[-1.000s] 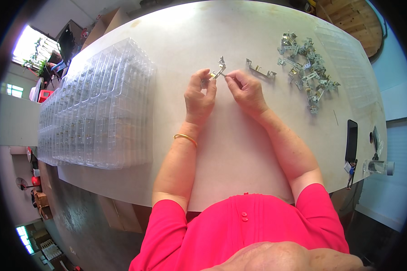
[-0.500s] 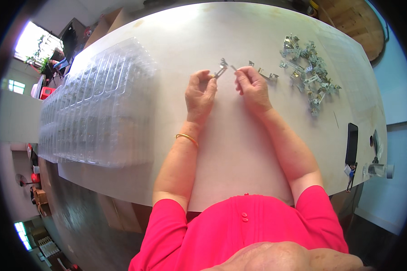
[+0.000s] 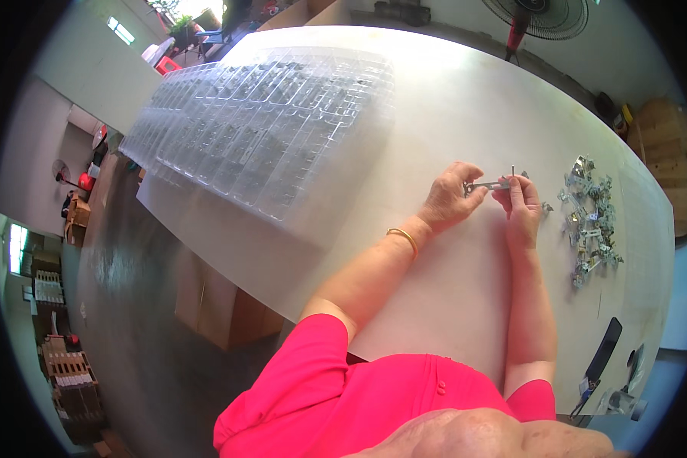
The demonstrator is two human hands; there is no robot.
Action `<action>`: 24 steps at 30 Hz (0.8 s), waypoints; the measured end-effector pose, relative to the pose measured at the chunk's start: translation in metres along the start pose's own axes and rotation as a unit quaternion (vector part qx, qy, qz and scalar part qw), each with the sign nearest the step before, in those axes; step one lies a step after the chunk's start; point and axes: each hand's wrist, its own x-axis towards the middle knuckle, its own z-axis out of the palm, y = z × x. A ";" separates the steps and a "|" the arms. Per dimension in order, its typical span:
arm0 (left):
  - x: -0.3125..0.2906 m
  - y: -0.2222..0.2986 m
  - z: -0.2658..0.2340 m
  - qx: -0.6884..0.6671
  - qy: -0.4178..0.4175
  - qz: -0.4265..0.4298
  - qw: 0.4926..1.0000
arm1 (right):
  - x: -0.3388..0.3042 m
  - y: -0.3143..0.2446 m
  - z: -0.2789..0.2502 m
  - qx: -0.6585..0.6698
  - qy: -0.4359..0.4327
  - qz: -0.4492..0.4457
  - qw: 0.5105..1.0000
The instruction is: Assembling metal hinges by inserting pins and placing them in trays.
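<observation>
My left hand (image 3: 454, 197) pinches one end of a small, flat metal bracket (image 3: 481, 185) between thumb and fingers. At the bracket's other end, my right hand (image 3: 521, 214) is closed with its fingertips pressed together. A thin metal pin (image 3: 513, 171) stands upright from those fingertips, against or just beside the bracket; I cannot tell whether it passes through. Part of the bracket is hidden by the fingers. Behind and beside the right hand, a few loose metal pieces (image 3: 546, 208) show on the white table (image 3: 427, 305).
A pile of metal brackets (image 3: 591, 229) lies to the right. Stacked clear plastic trays (image 3: 282, 202) holding metal parts cover the left side. Near the right edge are a black phone (image 3: 604, 347), a small blue-handled tool (image 3: 585, 388) and a clear bottle (image 3: 622, 403).
The view has swung left, so the table appears tilted and farther right. My hands, apart before, have come together, bringing the pin to the bracket.
</observation>
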 end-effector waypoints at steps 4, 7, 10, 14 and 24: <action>-0.001 -0.002 0.003 0.175 0.057 0.196 0.963 | -0.001 0.001 0.001 -0.041 -0.006 -0.018 0.999; -0.001 -0.004 0.005 0.215 0.040 0.234 0.947 | 0.001 0.003 -0.002 -0.052 -0.018 -0.027 0.998; 0.000 -0.007 0.005 0.227 0.019 0.237 0.945 | 0.003 0.005 -0.004 -0.054 -0.030 -0.032 0.998; -0.002 -0.005 0.008 0.234 0.043 0.238 0.942 | 0.000 0.004 0.004 -0.023 0.017 -0.041 0.999; -0.021 0.092 -0.017 0.115 0.128 0.142 0.975 | 0.005 0.009 -0.005 0.011 0.020 -0.041 0.999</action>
